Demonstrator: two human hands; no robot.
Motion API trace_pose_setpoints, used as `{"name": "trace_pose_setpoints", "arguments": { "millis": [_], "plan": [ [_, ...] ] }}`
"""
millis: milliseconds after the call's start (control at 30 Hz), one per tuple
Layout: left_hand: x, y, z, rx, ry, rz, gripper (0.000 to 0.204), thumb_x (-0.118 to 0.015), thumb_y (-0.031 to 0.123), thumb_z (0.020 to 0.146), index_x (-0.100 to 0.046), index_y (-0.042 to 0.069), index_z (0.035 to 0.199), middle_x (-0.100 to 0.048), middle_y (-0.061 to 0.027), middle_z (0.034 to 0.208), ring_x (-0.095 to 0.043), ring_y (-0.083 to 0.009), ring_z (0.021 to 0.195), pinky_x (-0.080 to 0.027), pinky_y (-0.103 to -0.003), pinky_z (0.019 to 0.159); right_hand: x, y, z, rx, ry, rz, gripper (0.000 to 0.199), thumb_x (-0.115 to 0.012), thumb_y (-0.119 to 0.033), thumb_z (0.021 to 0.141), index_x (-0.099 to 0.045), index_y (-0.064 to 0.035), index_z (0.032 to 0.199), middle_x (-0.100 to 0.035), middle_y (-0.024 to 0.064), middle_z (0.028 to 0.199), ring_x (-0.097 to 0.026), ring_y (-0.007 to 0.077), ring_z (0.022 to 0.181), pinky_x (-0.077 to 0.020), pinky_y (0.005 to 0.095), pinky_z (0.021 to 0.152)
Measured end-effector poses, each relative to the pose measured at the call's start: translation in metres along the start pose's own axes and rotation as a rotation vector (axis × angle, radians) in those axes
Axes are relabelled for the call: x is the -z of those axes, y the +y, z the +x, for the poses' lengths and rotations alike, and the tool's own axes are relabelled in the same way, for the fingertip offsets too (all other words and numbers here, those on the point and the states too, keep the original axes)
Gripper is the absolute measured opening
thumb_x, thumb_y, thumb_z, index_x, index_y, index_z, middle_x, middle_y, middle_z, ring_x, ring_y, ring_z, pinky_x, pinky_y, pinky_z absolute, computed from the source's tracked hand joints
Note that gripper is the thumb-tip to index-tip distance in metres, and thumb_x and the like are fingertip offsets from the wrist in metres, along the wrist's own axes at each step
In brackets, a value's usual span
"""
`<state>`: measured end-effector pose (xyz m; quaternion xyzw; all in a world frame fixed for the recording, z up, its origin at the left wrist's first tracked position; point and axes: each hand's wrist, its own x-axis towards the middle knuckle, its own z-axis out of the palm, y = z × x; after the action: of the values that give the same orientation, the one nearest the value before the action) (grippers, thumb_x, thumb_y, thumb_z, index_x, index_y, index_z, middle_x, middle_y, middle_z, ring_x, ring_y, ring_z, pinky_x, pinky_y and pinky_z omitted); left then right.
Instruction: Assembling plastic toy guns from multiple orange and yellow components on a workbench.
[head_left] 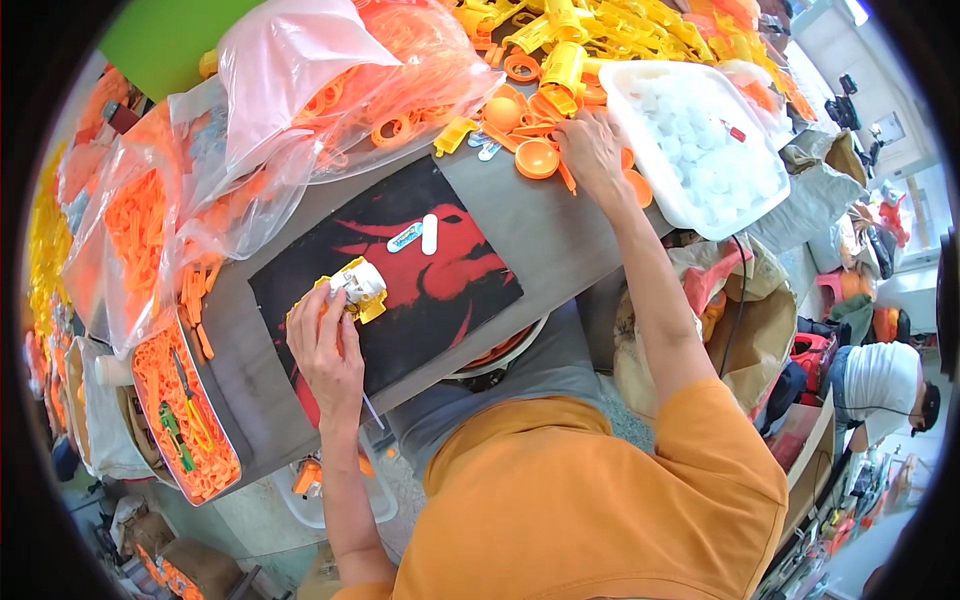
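Observation:
My left hand (325, 345) is closed around a yellow plastic housing (372, 306) with a white mechanism (358, 281) set in it, held over the left part of a black mat (400, 345) with a red print. On the mat lie a blue-and-white sticker (405, 237) and a white rounded strip (430, 234), side by side. My right arm stretches forward to a pile of orange plastic parts. There the right hand (592, 155) has its fingers bent and close together; what they grip is hidden. Beside it sits an orange round cup (537, 158).
A white tray (700, 215) of translucent pieces stands right of my right hand. Yellow parts (565, 70) heap up at the back. Bags (290, 70) of orange parts crowd the left. A box (222, 470) holds orange pieces, pliers (190, 400) and a green-handled tool (177, 440). Another person (880, 390) is far right.

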<state>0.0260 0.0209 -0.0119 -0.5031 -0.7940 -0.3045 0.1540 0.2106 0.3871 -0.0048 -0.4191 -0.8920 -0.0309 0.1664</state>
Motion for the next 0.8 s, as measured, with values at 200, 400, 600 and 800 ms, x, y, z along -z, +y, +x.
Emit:
{"name": "trace_pose_setpoints", "arguments": {
  "millis": [200,400,600,800],
  "plan": [
    [0.001,-0.001,-0.002,-0.012,0.006,0.007,0.028,-0.065,0.002,0.084,-0.066,0.005,0.112,-0.061,-0.0093,0.122,-0.056,-0.0271,0.115,-0.039,-0.044,0.104,-0.012,-0.007,0.005,-0.064,-0.041,0.008,0.016,-0.070,-0.021,0.080,-0.072,-0.0088,0.089,-0.061,0.0108,0.100,-0.052,0.0296,0.107,-0.0391,0.0449,0.091],
    [-0.008,-0.007,0.011,-0.031,0.038,0.021,0.028,-0.065,0.003,0.083,-0.066,0.006,0.111,-0.060,-0.0082,0.121,-0.055,-0.0269,0.115,-0.040,-0.042,0.102,-0.023,0.005,0.016,-0.002,0.089,0.155,0.014,-0.069,-0.014,0.077,-0.069,-0.0060,0.089,-0.058,0.0150,0.106,-0.053,0.0327,0.106,-0.0453,0.0441,0.088],
    [-0.010,-0.013,0.008,-0.030,0.069,0.006,0.029,-0.066,0.002,0.082,-0.066,0.006,0.110,-0.060,-0.0076,0.122,-0.055,-0.0259,0.114,-0.039,-0.042,0.102,0.017,-0.035,0.001,-0.053,0.229,0.616,0.018,-0.062,-0.013,0.090,-0.062,-0.0021,0.104,-0.066,0.0100,0.091,-0.063,0.0192,0.077,-0.0513,0.0314,0.070],
    [-0.003,-0.014,0.007,0.076,0.188,-0.062,0.025,-0.061,0.011,0.090,-0.063,0.007,0.115,-0.061,-0.0088,0.120,-0.055,-0.0275,0.114,-0.037,-0.044,0.103,0.023,-0.132,-0.087,0.028,-0.570,1.460,0.013,-0.065,-0.010,0.091,-0.064,-0.0011,0.101,-0.064,-0.0003,0.084,-0.058,0.0047,0.067,-0.0471,0.0194,0.060]
  ]
}}
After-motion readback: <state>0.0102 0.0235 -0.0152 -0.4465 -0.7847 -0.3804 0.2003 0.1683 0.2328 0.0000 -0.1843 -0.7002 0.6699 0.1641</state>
